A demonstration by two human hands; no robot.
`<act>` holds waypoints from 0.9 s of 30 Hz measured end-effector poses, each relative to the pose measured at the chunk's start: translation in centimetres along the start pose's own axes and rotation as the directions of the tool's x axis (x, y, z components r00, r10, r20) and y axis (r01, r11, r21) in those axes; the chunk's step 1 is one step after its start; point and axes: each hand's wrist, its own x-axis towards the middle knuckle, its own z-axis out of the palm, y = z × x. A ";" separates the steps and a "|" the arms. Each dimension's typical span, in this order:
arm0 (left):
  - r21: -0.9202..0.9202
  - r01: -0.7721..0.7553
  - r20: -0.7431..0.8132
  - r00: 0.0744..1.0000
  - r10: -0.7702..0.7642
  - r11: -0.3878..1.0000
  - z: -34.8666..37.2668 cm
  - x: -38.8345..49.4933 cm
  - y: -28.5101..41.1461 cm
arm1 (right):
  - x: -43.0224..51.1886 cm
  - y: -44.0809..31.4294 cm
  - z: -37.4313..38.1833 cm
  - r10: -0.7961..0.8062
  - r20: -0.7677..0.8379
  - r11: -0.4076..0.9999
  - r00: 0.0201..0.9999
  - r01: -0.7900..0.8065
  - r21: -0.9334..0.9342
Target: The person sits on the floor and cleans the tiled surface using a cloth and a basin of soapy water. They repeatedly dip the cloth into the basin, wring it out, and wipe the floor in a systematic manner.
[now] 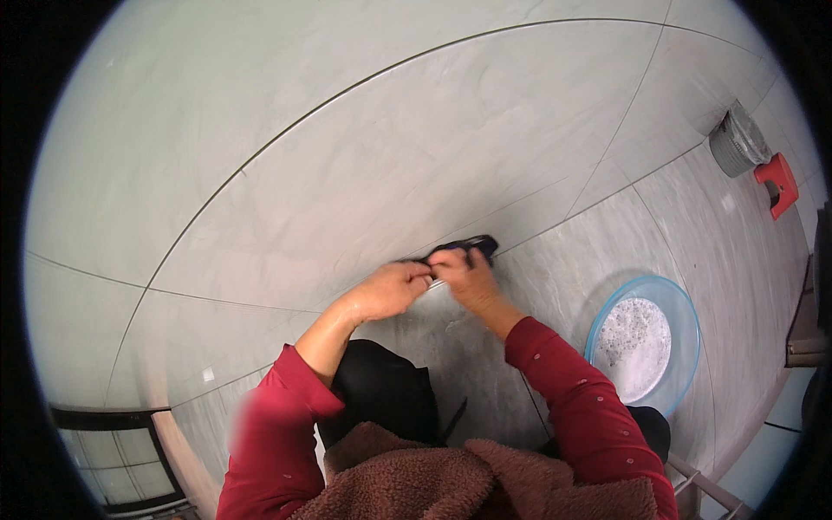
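Observation:
Both bare hands meet near the foot of a tiled wall, at a dark cloth-like item (pixel 482 244) that is partly blurred and covered by fingers. My left hand (pixel 390 289) pinches its near left end between thumb and fingers. Just to the right, my right hand (pixel 467 276) grips the same item, part of which sticks out beyond the fingers. A pale rim or edge shows just under the hands; what it belongs to is hidden. A brown fleecy cloth (pixel 416 478) lies across the lap.
A blue-rimmed plastic basin (pixel 686 344) with foamy water stands on the floor at right. Farther off, near the wall, are a grey bin (pixel 731 146) and a red plastic stool (pixel 786 185). A dark-framed opening (pixel 156 448) is at lower left.

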 end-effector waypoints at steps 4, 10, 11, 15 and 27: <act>-0.348 -0.161 -0.093 0.986 0.137 0.924 0.8 -1.0 0.4 | 0.5 2.5 -2.0 0.371 -0.445 0.928 0.815 -0.304 0.216; -0.283 -0.352 0.109 0.912 0.394 0.892 0.3 -4.3 1.7 | 10.1 -2.5 -11.4 0.343 -0.641 0.930 0.687 -0.152 0.335; -0.232 -0.403 0.170 0.879 0.445 0.885 0.0 -4.3 1.6 | 12.2 -3.9 -12.9 0.263 -0.674 0.951 0.690 -0.068 0.302; -0.006 -0.468 0.109 0.878 0.466 0.884 -1.7 -3.8 0.8 | 19.0 -10.1 -15.2 -0.288 -0.640 0.947 0.712 0.310 -0.081; -0.987 0.106 0.113 0.992 0.052 0.123 0.8 -2.5 -3.6 | 8.1 -5.4 -5.1 -0.335 -0.270 0.940 0.903 0.340 -0.028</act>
